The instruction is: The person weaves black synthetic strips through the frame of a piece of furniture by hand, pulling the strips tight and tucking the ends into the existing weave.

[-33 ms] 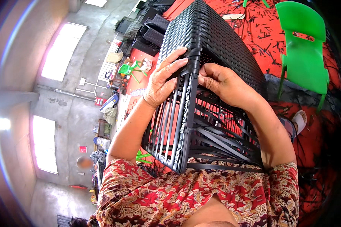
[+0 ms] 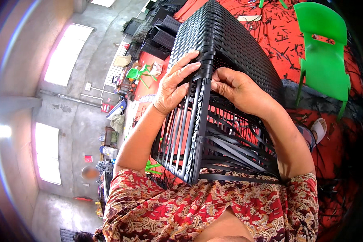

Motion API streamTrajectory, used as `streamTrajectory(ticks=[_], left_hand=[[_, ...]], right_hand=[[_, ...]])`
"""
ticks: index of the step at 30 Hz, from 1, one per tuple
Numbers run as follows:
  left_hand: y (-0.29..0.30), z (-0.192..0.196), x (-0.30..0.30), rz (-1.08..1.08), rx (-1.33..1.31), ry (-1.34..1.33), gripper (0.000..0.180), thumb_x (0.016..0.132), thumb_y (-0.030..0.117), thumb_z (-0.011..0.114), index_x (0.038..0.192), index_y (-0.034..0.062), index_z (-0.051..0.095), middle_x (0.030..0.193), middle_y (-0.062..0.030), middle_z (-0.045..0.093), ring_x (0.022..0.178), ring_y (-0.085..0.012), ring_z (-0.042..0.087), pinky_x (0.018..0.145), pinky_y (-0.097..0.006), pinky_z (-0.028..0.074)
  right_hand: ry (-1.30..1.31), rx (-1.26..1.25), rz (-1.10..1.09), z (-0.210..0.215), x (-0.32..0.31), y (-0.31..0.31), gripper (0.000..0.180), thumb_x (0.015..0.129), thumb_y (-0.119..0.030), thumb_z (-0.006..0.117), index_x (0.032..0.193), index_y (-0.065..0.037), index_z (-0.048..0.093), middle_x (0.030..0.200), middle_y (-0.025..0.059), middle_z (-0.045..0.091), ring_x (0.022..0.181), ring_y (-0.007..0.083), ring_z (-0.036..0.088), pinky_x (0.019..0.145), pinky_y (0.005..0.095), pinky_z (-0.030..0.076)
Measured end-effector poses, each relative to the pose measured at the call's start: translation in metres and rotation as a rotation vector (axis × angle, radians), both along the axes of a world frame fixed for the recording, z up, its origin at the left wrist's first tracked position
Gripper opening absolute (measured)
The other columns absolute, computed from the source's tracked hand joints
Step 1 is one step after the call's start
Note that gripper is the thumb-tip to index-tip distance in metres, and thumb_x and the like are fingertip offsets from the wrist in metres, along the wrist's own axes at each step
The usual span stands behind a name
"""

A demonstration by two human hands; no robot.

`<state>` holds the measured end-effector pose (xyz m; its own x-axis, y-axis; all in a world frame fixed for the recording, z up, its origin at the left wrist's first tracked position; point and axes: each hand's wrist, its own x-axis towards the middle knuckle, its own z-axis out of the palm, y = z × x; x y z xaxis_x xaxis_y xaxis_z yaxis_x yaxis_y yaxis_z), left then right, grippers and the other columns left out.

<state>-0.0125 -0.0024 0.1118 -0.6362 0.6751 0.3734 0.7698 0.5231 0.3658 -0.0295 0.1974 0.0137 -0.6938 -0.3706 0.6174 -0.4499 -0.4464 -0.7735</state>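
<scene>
A black woven wicker furniture piece (image 2: 238, 42) leans in front of me. Its weave covers the far part, while the near part is bare frame with spaced bars (image 2: 183, 129). My left hand (image 2: 172, 84) lies along the edge of the weave, fingers stretched over its outer face and thumb by the bars. Across the corner post (image 2: 202, 117), my right hand (image 2: 240, 89) is closed in a pinch, thumb against forefinger, just below the weave's edge. What sits between those fingertips is hidden. Loose black flat strips (image 2: 234, 147) hang in a tangle inside the frame, below my right hand.
A green plastic chair (image 2: 324, 60) stands at the right on a red floor covering (image 2: 278, 34) littered with black strip scraps. More dark wicker pieces (image 2: 163, 36) and a small green chair (image 2: 139, 74) are at the far left. A shoe (image 2: 319, 130) shows at the right.
</scene>
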Motion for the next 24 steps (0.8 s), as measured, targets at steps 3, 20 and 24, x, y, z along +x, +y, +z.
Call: streamTrajectory(ticks=[3, 20, 24], left_hand=[[0.001, 0.0, -0.002, -0.013, -0.05, 0.061, 0.046, 0.078, 0.006, 0.048, 0.123, 0.0037, 0.056, 0.136, -0.0177, 0.045, 0.128, -0.0318, 0.041, 0.106, -0.04, 0.029], [0.065, -0.032, -0.046, -0.139, -0.031, 0.14, 0.047, 0.078, 0.002, 0.051, 0.124, 0.0101, 0.055, 0.136, -0.0136, 0.045, 0.129, -0.03, 0.039, 0.108, -0.038, 0.028], [0.074, -0.037, -0.053, -0.172, 0.004, 0.134, 0.046, 0.079, 0.004, 0.053, 0.125, 0.0103, 0.054, 0.135, -0.0138, 0.045, 0.127, -0.0302, 0.04, 0.107, -0.038, 0.03]], right_hand=[[-0.016, 0.077, -0.057, 0.001, -0.002, 0.005, 0.013, 0.091, -0.011, 0.056, 0.089, 0.001, 0.056, 0.075, 0.0029, 0.054, 0.07, 0.013, 0.052, 0.067, 0.0274, 0.046], [-0.298, 0.598, 0.06, 0.013, -0.034, 0.104, 0.014, 0.091, -0.011, 0.048, 0.094, -0.002, 0.058, 0.087, 0.0019, 0.061, 0.074, 0.0097, 0.055, 0.068, 0.0237, 0.045], [-0.453, 0.698, -0.042, 0.025, -0.028, 0.126, 0.016, 0.091, -0.022, 0.053, 0.088, -0.008, 0.058, 0.07, -0.0052, 0.049, 0.061, 0.0055, 0.043, 0.05, 0.0208, 0.035]])
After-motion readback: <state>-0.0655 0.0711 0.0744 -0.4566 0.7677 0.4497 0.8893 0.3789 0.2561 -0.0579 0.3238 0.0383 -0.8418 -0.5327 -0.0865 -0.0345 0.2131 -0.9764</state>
